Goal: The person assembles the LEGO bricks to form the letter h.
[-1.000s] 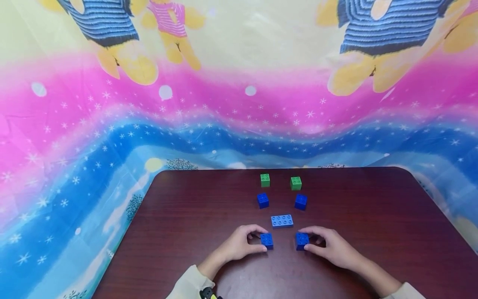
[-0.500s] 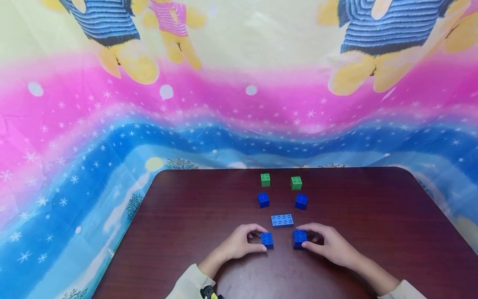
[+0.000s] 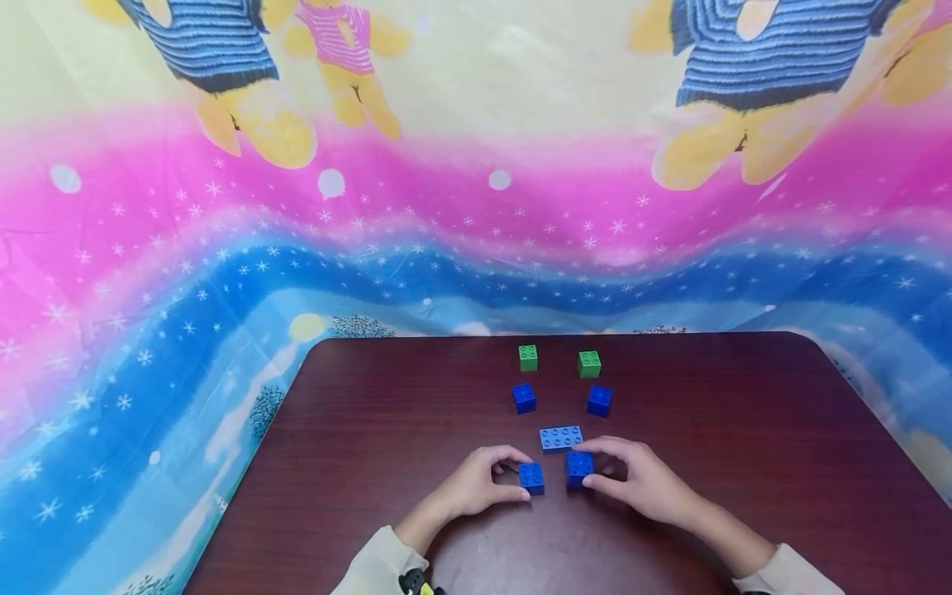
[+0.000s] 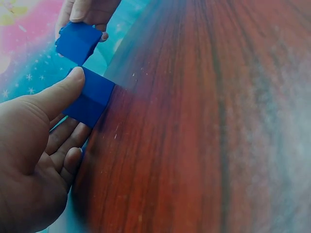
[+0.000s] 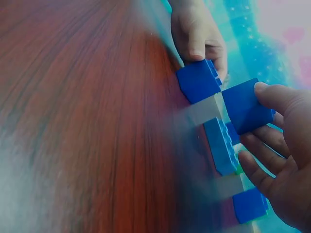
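In the head view my left hand (image 3: 476, 483) pinches a dark blue square brick (image 3: 531, 478) between thumb and fingers, and the left wrist view shows this brick (image 4: 92, 102) resting on the table. From the other side, my right hand (image 3: 650, 483) grips a second dark blue brick (image 3: 579, 468) with studs up. The right wrist view has that second brick (image 5: 247, 107) raised off the tabletop and slightly tilted. A small gap separates the two held bricks in the head view. Just behind them lies a light blue long brick (image 3: 560, 439), partly beside my right fingertips.
Two more dark blue bricks, a left one (image 3: 524, 398) and a right one (image 3: 599, 401), stand farther back. Behind those are two green bricks (image 3: 528, 358) (image 3: 589, 364). The brown wooden table (image 3: 387, 413) ends at a patterned cloth (image 3: 446, 207).
My right hand has lifted its dark blue brick and carried it left, toward the brick in my left hand. The left hand and the other bricks have stayed in place.
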The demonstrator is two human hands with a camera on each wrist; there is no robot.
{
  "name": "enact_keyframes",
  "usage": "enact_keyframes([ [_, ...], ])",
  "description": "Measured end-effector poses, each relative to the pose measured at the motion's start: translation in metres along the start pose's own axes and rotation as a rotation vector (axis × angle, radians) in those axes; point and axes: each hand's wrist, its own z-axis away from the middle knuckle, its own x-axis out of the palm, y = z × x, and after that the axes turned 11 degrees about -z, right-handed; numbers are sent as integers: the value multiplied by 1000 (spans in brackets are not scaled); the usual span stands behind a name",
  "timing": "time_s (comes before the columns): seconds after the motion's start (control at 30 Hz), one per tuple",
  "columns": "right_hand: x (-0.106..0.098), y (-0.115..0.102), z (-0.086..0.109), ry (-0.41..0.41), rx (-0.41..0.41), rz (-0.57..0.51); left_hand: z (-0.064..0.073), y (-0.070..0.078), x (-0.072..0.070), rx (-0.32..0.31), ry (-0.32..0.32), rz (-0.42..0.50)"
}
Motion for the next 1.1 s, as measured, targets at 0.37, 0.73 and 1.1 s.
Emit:
enact_keyframes([
  [0.37,17,-6,-16,-7,-113,-39,0,-1,-1,-1,-1,5],
  [0.73,37,-5,-24,15,-206,-37,-1,-1,-2,7,-6,9],
  [1.1,43,-8,-28,14,-205,-46,-1,-1,-2,-9,-10,5],
])
